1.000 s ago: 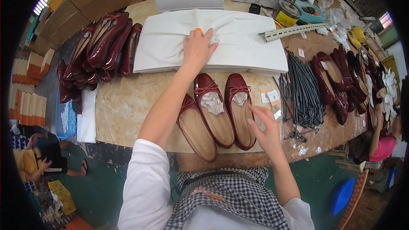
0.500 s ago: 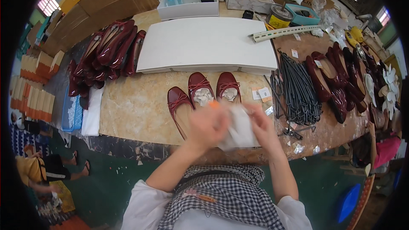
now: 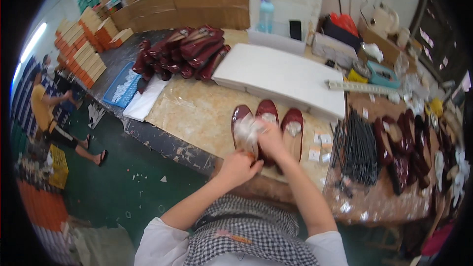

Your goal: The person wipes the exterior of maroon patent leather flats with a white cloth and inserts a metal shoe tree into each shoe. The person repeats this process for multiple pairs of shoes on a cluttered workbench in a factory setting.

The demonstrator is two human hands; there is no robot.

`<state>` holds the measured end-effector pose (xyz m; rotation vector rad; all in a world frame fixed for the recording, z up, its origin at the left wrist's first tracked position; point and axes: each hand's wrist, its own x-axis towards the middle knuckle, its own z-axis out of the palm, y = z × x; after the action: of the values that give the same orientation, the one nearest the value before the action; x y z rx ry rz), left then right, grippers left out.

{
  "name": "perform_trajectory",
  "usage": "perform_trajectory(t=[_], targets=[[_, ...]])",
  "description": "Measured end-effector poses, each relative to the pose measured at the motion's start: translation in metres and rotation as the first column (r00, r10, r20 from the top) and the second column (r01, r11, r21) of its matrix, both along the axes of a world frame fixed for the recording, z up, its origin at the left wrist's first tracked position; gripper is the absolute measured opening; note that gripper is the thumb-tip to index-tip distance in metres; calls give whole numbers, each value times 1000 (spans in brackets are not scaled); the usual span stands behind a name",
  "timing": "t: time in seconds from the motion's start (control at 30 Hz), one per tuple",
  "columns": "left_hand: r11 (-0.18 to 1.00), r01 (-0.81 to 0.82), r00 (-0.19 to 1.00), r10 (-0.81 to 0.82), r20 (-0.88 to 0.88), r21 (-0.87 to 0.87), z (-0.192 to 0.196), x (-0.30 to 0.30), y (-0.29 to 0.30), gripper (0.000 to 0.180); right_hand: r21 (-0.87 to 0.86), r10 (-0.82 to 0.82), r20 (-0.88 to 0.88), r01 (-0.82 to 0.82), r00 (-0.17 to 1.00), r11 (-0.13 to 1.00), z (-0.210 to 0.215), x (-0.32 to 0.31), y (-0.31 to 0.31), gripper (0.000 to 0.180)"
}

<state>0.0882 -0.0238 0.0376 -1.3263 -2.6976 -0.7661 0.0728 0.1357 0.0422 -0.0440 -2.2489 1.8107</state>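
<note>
At the near edge of the marbled worktable (image 3: 197, 113), both hands met over a row of three dark red flat shoes. The left hand (image 3: 240, 166) sat just below the leftmost shoe (image 3: 241, 125), its fingers curled inward; what they closed on I could not tell. The right hand (image 3: 271, 138) lay across the heel of the middle shoe (image 3: 267, 113), fingers bunched together on a wad of white tissue paper (image 3: 248, 130) that rested on the leftmost shoe's opening, just beside the left hand's knuckles. The third shoe (image 3: 294, 127) stood untouched to the right, already stuffed with tissue. Behind them lay a stack of white sheets (image 3: 281, 76), and to the right a bundle of black sticks (image 3: 359, 148).
</note>
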Motion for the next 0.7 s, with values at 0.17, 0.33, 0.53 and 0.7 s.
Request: perform_trajectory(t=[0.17, 0.33, 0.53, 0.7], targets=[[999, -14, 996, 12, -87, -30, -13, 15, 15, 34, 951, 101, -205, 174, 974, 255, -42, -38, -20, 11], [992, -62, 992, 50, -114, -107, -13, 16, 12, 39, 958, 68, -196, 177, 978, 224, -57, -74, -33, 13], [983, -93, 995, 86, -54, -158, -19, 22, 18, 40, 748, 214, -92, -74, 973, 659, -27, -65, 17, 45], [996, -51, 993, 42, -109, -79, -15, 25, 14, 37, 807, -43, -4, 29, 999, 590, -24, -77, -5, 52]])
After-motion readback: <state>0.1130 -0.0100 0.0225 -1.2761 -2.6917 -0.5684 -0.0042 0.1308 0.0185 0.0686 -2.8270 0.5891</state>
